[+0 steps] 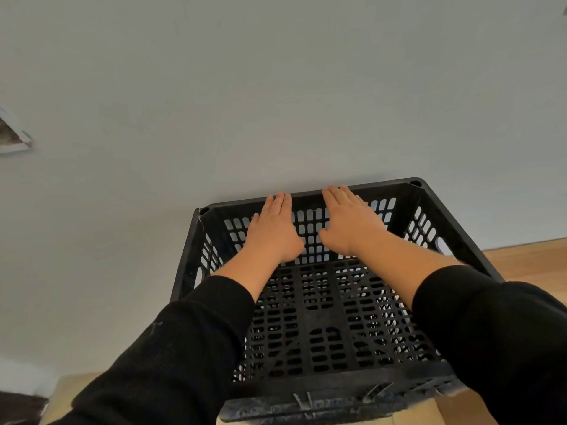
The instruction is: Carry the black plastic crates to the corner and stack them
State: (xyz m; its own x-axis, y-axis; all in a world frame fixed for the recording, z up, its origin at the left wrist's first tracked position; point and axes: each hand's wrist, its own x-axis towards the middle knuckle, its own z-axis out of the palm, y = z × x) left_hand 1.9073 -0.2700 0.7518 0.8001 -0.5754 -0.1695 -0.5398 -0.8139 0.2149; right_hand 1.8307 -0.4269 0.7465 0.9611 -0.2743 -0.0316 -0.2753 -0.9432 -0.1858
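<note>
A black plastic crate (331, 320) with slotted walls and floor stands open-topped against the pale wall, filling the lower middle of the head view. Through its floor slots, dark lattice shows underneath; I cannot tell whether that is another crate. Both my arms reach into it in black sleeves. My left hand (273, 231) lies flat on the inside of the far wall, fingers together, tips at the rim. My right hand (349, 222) lies flat beside it on the same wall, fingertips also at the rim. Neither hand curls around anything.
A pale wall (276, 102) rises directly behind the crate. Light wooden floor (534, 262) shows to the right and at the lower left. A small framed object (12, 136) hangs on the wall at the far left edge.
</note>
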